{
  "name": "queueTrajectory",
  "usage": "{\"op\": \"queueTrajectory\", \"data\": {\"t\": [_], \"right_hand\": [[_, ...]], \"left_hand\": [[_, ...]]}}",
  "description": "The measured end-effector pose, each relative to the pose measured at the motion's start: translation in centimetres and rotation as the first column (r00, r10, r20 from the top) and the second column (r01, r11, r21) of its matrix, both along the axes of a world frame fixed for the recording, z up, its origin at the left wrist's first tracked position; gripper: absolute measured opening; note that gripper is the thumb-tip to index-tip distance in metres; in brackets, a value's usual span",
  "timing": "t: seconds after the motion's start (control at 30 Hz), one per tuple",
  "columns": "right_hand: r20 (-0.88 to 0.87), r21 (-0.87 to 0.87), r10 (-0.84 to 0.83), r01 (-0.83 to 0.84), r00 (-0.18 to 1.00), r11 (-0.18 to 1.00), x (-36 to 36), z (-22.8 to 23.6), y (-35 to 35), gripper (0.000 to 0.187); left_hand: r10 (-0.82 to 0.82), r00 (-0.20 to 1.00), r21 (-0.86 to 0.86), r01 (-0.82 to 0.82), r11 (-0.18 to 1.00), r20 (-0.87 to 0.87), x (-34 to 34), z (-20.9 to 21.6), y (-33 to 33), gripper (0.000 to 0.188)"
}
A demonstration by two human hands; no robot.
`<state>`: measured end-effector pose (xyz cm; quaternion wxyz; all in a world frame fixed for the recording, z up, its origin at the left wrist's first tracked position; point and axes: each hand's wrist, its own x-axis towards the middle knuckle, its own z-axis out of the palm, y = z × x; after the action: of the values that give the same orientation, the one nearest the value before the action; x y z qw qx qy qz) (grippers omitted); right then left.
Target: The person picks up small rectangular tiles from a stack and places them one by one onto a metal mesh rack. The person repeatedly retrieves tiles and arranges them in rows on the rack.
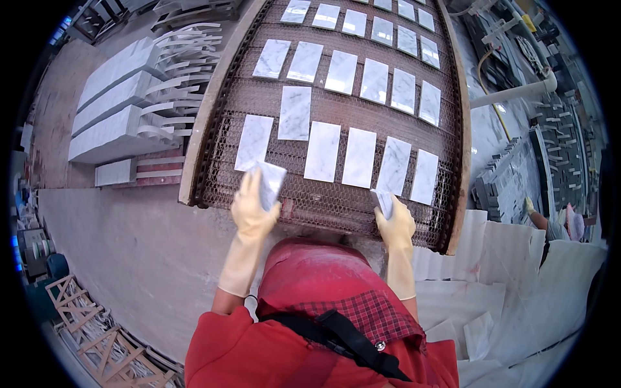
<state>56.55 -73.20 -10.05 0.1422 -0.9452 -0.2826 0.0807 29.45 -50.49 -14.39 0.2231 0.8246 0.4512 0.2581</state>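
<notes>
Both my hands wear long cream rubber gloves. My left hand (249, 205) is closed on a white marble tile (272, 183), held over the near left end of a mesh conveyor (317, 202). My right hand (396, 223) grips another marble tile (385, 203), seen nearly edge-on at the near right. Rows of grey-veined rectangular tiles lie on the belt ahead. In the nearest row, one tile (254, 142) lies just beyond my left hand and another tile (394, 165) just beyond my right. A single tile (295, 113) sits farther up than its neighbours.
Wooden side rails (460, 194) border the conveyor. Stacked white slabs (119, 116) and curved strips stand at the left. A wooden crate frame (97, 336) is at the lower left. White sheets (504, 258) hang at the right, where another person's gloved hand (530, 207) shows.
</notes>
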Motion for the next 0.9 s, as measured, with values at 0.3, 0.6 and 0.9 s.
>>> {"op": "queueTrajectory", "data": {"t": [0.3, 0.6, 0.9], "right_hand": [[0.008, 0.043, 0.010, -0.011, 1.000, 0.999, 0.3, -0.3, 0.0, 0.060], [0.019, 0.028, -0.002, 0.001, 1.000, 1.000, -0.4, 0.1, 0.6, 0.059], [0.044, 0.034, -0.003, 0.002, 0.999, 0.999, 0.0, -0.9, 0.2, 0.059]], "left_hand": [[0.025, 0.966, 0.094, -0.001, 0.996, -0.256, 1.4, -3.0, -3.4, 0.098], [0.005, 0.995, 0.188, 0.014, 0.982, -0.101, 0.3, -3.4, -3.4, 0.093], [0.155, 0.987, 0.244, -0.138, 0.960, -0.050, -4.0, -3.5, -1.5, 0.088]]}}
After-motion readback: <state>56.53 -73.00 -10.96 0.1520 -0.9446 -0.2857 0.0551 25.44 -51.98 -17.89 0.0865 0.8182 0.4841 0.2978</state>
